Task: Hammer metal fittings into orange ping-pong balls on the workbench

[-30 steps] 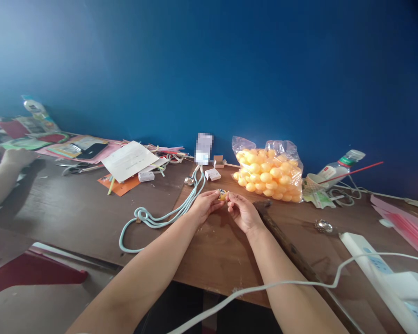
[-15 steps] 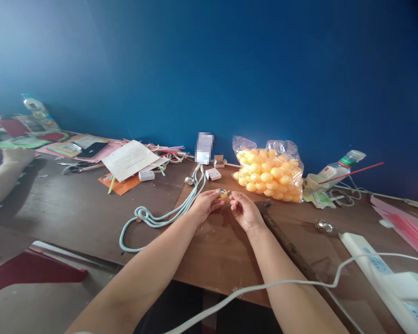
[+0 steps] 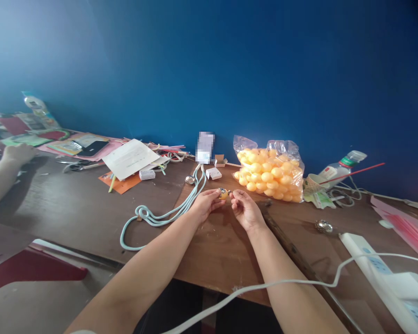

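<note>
My left hand (image 3: 208, 203) grips a small yellow ball (image 3: 224, 195) partly covered with shiny silver pieces, held a little above the brown table. Its fingers are closed round the ball's left side. Just to the right, my right hand (image 3: 245, 208) has thumb and fingertips pinched at a tiny dark piece (image 3: 230, 192) beside the ball; what it is cannot be made out. A silver-covered ball (image 3: 190, 179) lies behind my left hand, and another silver ball (image 3: 323, 226) rests at the right. A clear bag of yellow balls (image 3: 270, 174) stands behind my right hand.
Light-blue cord (image 3: 160, 220) loops left of my hands. A dark stick (image 3: 282, 236) lies under my right forearm. White cable (image 3: 251, 288) crosses in front, near a power strip (image 3: 365, 260). Papers (image 3: 130, 158) and scissors (image 3: 78, 165) lie left, near another person's hand (image 3: 19, 153).
My hands and the yellow ball stay almost in place. At the far left, the other person's hand has shifted slightly.
</note>
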`<state>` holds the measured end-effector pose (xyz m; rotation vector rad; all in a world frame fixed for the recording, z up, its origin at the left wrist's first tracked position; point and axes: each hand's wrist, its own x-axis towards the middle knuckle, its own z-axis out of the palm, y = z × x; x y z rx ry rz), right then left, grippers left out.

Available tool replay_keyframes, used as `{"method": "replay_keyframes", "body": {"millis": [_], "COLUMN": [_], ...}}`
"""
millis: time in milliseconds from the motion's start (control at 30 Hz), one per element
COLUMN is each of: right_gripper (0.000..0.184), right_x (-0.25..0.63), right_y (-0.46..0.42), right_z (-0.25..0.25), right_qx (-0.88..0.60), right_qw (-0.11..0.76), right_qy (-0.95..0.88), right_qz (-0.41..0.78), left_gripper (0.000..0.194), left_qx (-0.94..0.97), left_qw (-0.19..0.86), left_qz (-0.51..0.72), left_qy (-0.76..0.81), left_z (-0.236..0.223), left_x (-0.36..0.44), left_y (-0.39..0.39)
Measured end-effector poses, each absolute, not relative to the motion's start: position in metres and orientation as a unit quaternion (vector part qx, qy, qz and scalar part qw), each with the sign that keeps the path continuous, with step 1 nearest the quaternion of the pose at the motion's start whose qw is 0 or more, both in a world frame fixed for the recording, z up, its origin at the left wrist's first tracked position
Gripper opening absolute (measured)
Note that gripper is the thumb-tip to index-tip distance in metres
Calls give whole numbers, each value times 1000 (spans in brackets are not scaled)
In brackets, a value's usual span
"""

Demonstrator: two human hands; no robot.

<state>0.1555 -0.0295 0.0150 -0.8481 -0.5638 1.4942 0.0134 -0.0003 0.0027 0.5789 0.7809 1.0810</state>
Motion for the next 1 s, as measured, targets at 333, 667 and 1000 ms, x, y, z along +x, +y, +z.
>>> {"method": "replay_keyframes", "body": {"millis": [333, 667, 1000], "right_gripper": [21, 19, 21], "right_x": [158, 159, 160], "right_y": [-27, -25, -25], "right_z": [13, 11, 11], "right_qx": [-333, -307, -331], "right_qw": [601, 591, 609], "right_qy": [-214, -204, -193], "right_qz": [695, 717, 695], "left_gripper": [10, 10, 9], "left_qx": [266, 266, 267], "left_qw": [747, 746, 749], "left_qz": [491, 489, 487], "left_qy": [360, 367, 362], "left_z": [3, 4, 3], "left_x": [14, 14, 15], "left_y": [-1, -2, -1]}}
